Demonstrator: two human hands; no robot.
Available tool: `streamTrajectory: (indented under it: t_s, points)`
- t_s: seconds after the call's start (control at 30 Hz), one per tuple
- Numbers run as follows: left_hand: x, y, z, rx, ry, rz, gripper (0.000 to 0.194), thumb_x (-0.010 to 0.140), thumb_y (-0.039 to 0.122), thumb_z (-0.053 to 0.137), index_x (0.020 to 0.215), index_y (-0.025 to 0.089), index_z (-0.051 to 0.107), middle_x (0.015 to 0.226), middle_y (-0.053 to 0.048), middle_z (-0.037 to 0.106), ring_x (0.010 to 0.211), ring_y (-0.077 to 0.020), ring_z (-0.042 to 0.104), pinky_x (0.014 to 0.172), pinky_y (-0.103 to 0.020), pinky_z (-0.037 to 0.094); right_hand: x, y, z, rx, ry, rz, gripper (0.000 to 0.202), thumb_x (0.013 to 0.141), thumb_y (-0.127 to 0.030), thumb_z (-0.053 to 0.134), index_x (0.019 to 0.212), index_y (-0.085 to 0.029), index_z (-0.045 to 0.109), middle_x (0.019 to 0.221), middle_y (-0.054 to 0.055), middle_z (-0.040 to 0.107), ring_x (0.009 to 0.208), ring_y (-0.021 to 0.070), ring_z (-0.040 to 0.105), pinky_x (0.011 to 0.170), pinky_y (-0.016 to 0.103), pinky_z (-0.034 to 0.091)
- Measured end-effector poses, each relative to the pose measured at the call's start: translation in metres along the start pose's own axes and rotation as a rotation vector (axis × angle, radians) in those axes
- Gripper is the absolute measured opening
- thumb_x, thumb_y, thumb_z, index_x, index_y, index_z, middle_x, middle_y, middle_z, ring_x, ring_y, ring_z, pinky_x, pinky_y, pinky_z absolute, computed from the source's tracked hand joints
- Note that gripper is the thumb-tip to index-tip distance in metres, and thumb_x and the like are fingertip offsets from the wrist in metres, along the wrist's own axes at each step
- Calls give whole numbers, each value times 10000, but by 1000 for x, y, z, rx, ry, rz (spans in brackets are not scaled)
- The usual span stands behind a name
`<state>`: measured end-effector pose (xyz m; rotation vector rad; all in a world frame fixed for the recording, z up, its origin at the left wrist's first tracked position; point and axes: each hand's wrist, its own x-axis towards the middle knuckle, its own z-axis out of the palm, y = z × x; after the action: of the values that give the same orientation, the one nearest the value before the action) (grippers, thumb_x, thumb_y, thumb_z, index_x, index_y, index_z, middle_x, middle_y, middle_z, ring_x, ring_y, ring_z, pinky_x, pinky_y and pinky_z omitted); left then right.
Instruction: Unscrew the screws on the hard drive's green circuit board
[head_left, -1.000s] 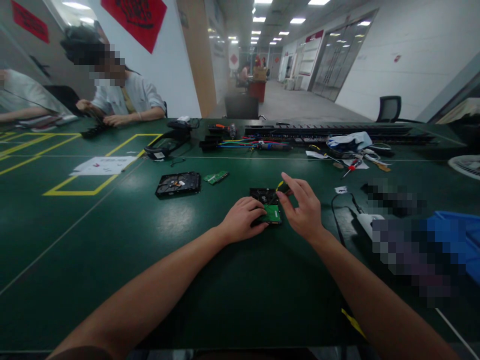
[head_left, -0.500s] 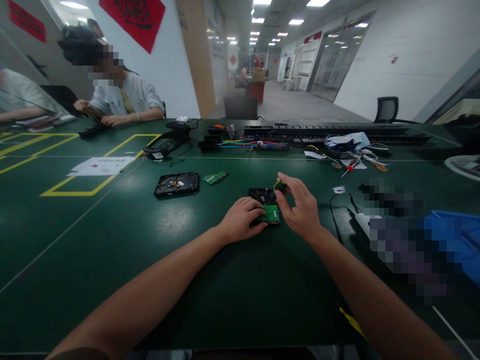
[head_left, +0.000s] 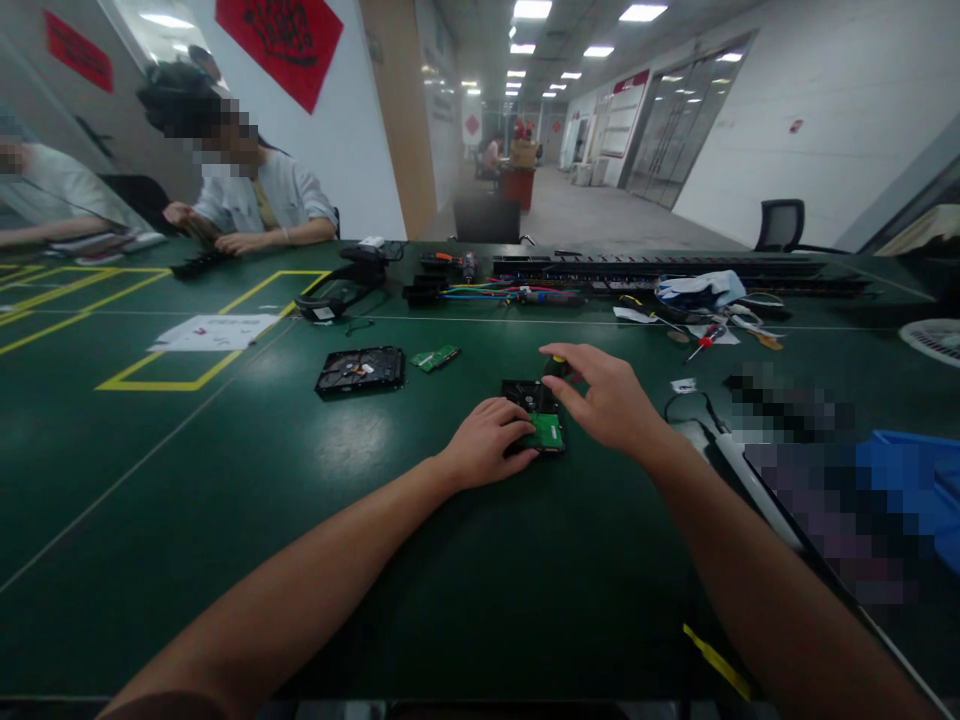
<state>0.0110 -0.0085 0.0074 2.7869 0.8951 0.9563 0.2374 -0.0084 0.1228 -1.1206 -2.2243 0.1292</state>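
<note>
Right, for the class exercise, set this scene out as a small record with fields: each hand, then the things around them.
Left hand: fingers over the green board on the near drive
Right hand: tool in its grip, mostly hidden
Left of hands: second drive, loose board
Beyond hands: coloured wires
Right of hands: red screwdriver, blue bin
Far left: seated person, light shirt
Surface: green table

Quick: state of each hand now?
Left hand: on black rectangular drive with green circuit board; grip unclear.
Right hand: closed on dark, yellow-marked tool handle.
</note>
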Motion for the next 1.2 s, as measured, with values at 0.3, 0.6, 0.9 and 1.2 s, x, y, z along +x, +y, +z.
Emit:
streamTrajectory:
  t_s: [0.3, 0.6, 0.9, 1.2]
  points:
    - [0, -1, -1, -2, -12, 7, 291, 969, 415, 707, 1163, 199, 729, 1222, -101, 707, 1153, -273, 666, 1084, -489, 512, 18, -1, -18, -214, -118, 65, 264, 981, -303, 646, 1196, -158, 693, 1097, 133, 761, 899, 270, 696, 867, 411, 520]
    - [1, 2, -3, -10, -17, 3, 287, 977, 412, 697, 1168, 200, 731, 1211, -107, 714, 1159, -277, 667, 1084, -493, 513, 18, 1, -17, -180, -45, 7, 318, 1050, -375, 555, 1194, -177, 757, 1116, 146, 776, 1034, 307, 705, 943, 448, 525]
    - [0, -1, -1, -10, -25, -9, 288, 979, 426, 691, 1188, 232, 732, 1221, -97, 711, 1167, -277, 666, 1082, -495, 510, 18, -1, -29, -41, -89, 21, 290, 942, -141, 579, 1186, -189, 730, 1054, 86, 797, 888, 237, 719, 860, 369, 527]
    - [0, 0, -3, -7, -16, 1, 292, 972, 406, 706, 1188, 211, 730, 1212, -105, 715, 1173, -283, 663, 1091, -500, 508, 19, -10, -15, 15, -37, -33, 200, 973, -241, 657, 1153, -231, 744, 1106, 68, 786, 941, 236, 708, 865, 371, 516]
